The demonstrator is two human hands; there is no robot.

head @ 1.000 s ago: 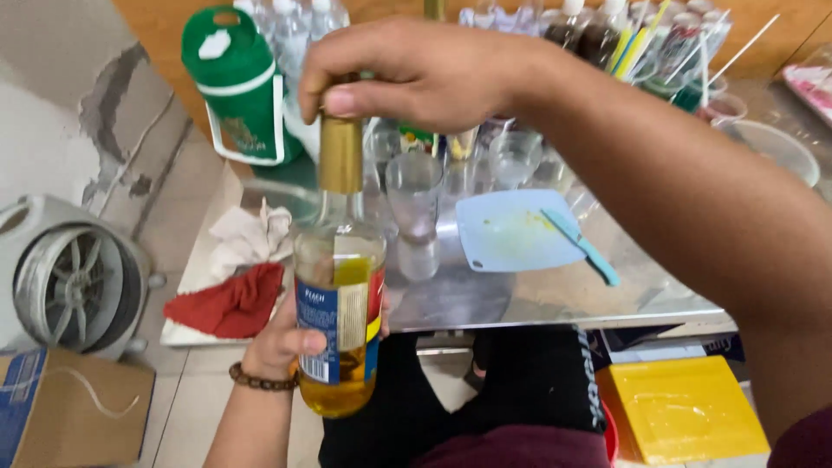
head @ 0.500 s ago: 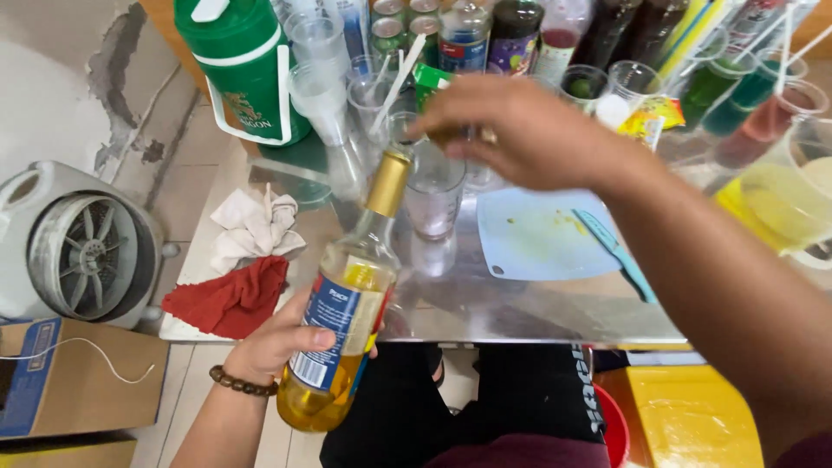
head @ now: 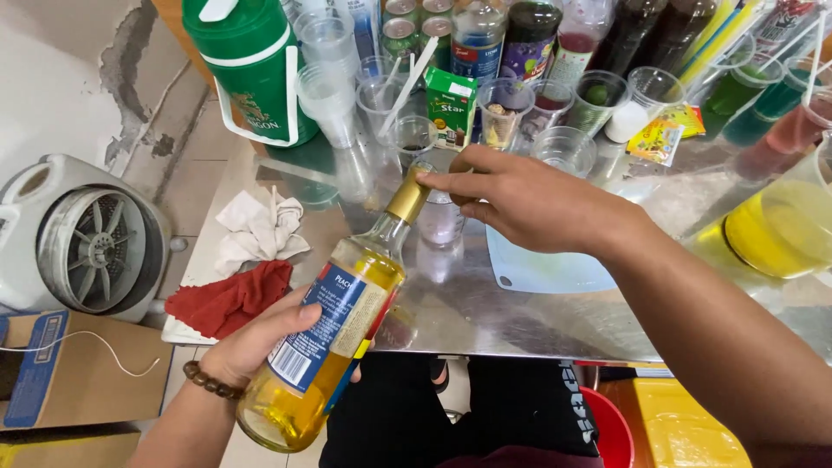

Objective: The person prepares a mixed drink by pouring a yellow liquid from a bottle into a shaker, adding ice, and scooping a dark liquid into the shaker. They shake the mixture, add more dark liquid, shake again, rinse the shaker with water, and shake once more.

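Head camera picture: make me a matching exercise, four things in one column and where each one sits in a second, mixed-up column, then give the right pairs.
Things
1. syrup bottle
2. red cloth
3. green jug
4. small juice carton

Places
A. among the clear cups at the back of the table
B. at the table's far left corner
C. tilted in the left hand, its gold cap under the right hand fingers
D. on the table's near left edge, beside a white cloth

Pairs: 1-C, 2-D, 3-B, 4-A
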